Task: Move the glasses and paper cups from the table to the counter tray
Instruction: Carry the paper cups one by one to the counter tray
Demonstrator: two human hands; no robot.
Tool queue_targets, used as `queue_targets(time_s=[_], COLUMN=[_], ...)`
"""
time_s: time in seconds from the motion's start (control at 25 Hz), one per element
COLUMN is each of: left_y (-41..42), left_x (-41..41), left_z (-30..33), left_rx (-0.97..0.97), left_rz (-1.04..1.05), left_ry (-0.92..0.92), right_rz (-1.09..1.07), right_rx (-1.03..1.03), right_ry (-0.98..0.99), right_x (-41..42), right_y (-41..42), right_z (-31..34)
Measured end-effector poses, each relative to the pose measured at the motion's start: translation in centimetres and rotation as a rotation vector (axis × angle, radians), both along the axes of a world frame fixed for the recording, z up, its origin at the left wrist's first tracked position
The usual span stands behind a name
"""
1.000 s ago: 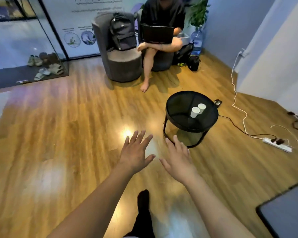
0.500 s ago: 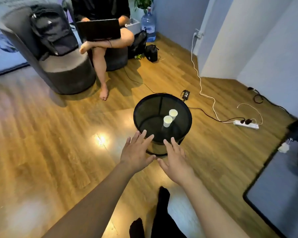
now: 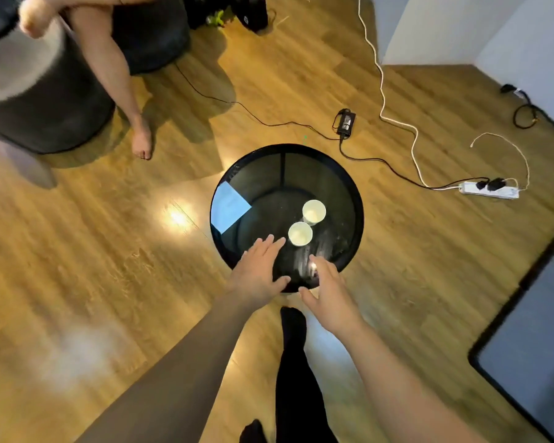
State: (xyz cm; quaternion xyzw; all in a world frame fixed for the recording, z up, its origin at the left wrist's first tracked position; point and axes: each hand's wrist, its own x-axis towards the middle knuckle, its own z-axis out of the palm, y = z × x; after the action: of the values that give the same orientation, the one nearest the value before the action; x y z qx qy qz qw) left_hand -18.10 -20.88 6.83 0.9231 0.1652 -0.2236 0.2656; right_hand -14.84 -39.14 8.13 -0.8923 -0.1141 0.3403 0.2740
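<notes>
Two white paper cups stand upright on a round black glass table (image 3: 227,174). The nearer cup (image 3: 300,234) is just beyond my left fingertips; the farther cup (image 3: 314,212) stands right behind it. My left hand (image 3: 258,273) hovers flat over the table's near edge, fingers spread, holding nothing. My right hand (image 3: 328,287) is beside it at the near rim, also spread and empty. No glasses and no counter tray show in this view.
A seated person's bare leg (image 3: 122,81) and dark round stools (image 3: 45,100) are at the upper left. Cables, a power brick (image 3: 345,120) and a power strip (image 3: 490,190) lie on the wood floor to the right. A dark-edged grey mat (image 3: 531,346) is at the right.
I have come closer to the table and look down on it more steeply. Both hands have moved forward from short of the table to over its near edge, close to the cups.
</notes>
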Motion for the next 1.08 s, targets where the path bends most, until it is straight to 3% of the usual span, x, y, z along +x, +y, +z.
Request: queue_targets(time_s=[0.32, 0.52, 0.8, 1.08], left_y=[0.9, 0.4, 0.0, -0.6], left_x=[9.2, 10.3, 11.9, 11.7], left_z=[-13.0, -16.6, -16.5, -11.9], left_rx=[-0.060, -0.140, -0.278, -0.490], left_rz=[0.080, 0.070, 0.122, 0.343], left_ry=[0.082, 0.088, 0.042, 0.096], right_rz=[-0.123, -0.147, -0.284, -0.376], right_rx=[-0.052, -0.050, 0.051, 0.227], right_ry=[0.113, 0.135, 0.163, 0.225], right_x=[8.9, 10.4, 10.9, 10.4], right_y=[1.7, 2.6, 3.2, 3.0], right_z=[-13.0, -17.4, -19.3, -14.5])
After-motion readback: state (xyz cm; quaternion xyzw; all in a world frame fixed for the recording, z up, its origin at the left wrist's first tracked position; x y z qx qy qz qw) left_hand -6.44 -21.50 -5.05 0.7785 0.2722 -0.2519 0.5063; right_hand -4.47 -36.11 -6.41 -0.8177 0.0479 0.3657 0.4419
